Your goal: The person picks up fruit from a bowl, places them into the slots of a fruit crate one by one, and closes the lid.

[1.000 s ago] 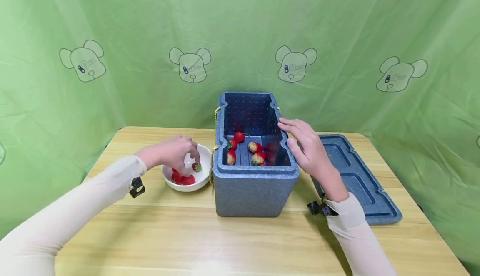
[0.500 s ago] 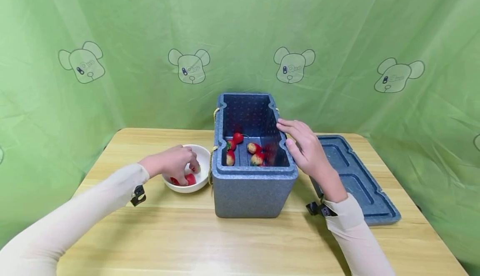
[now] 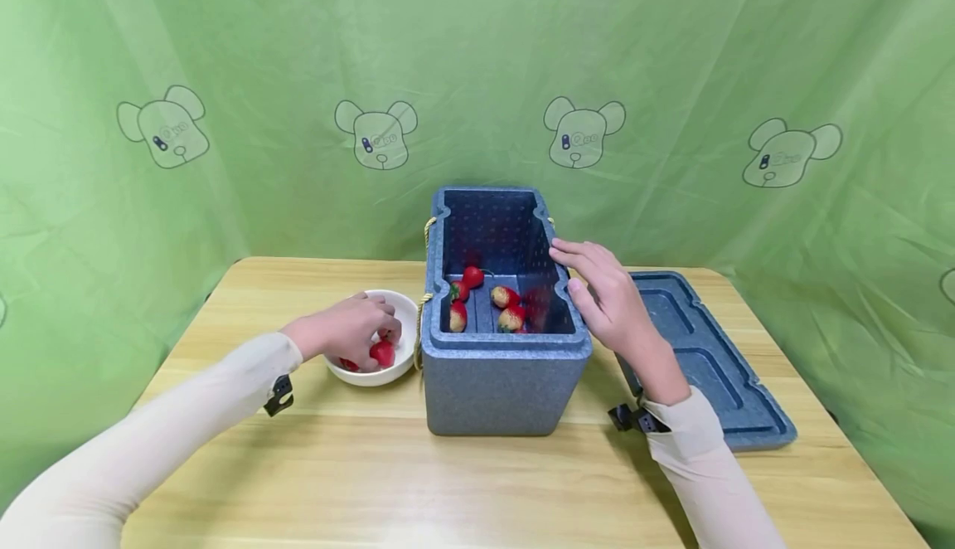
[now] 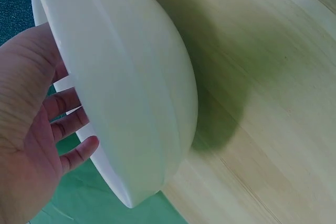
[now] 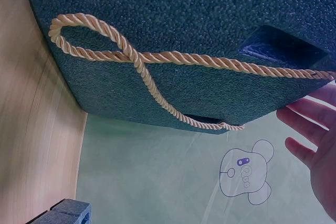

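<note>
My left hand (image 3: 349, 332) reaches into a white bowl (image 3: 399, 358) on the table, thumb and fingers curled around a red strawberry (image 3: 383, 354). More red fruit (image 3: 349, 364) shows beneath the palm. In the left wrist view the hand (image 4: 31, 103) dips past the rim of the tilted-looking bowl (image 4: 126, 87), which hides the fruit. My right hand (image 3: 608, 296) rests with extended fingers on the right rim of a blue-grey foam box (image 3: 507, 391). Inside the box lie several strawberries (image 3: 511, 318) and a red cherry-like fruit (image 3: 472, 276) with a thin stem.
The box's lid (image 3: 709, 358) lies upside down on the table at the right, behind the right forearm. Twisted gold rope handles (image 5: 184, 59) hang on the box's sides. A green cloth (image 3: 477, 51) with bear-head outlines surrounds the wooden table (image 3: 336, 483).
The left hand has shifted slightly within the bowl, and its fingers have closed in around a strawberry. The right hand stays on the box rim.
</note>
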`<state>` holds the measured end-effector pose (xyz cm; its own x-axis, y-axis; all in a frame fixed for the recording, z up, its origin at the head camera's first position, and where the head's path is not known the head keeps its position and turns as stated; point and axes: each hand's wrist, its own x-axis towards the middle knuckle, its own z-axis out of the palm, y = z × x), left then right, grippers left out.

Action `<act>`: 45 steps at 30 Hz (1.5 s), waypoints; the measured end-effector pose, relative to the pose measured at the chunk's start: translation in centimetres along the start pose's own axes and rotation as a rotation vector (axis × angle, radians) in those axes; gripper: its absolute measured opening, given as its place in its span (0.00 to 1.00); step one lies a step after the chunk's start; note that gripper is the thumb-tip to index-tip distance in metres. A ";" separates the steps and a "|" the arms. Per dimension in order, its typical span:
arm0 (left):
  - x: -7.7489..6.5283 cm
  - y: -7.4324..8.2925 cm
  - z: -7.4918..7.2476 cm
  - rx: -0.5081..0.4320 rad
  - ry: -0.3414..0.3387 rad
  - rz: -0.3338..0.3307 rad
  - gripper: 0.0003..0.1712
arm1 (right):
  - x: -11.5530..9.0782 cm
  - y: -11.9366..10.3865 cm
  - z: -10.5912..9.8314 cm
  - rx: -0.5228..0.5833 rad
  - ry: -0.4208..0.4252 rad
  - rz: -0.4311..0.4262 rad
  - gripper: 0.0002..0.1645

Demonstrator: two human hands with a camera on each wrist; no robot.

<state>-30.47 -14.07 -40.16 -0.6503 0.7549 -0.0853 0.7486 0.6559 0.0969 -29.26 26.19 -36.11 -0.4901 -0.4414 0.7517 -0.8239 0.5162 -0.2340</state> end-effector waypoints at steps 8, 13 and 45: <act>0.1 0.2 -0.2 -0.001 0.009 -0.009 0.16 | 0.0 -0.1 -0.1 -0.005 0.000 0.000 0.27; 0.2 0.3 -0.1 -0.002 0.017 -0.004 0.16 | 0.1 -0.1 0.0 -0.004 0.007 -0.002 0.26; 0.0 -0.3 -4.0 -0.044 0.072 -0.084 0.22 | 0.0 -0.3 -0.2 -0.010 -0.010 0.008 0.26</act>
<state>-31.19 -14.21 -36.18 -0.7196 0.6940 -0.0238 0.6854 0.7154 0.1358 -28.99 26.16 -35.93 -0.4992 -0.4444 0.7438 -0.8171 0.5273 -0.2333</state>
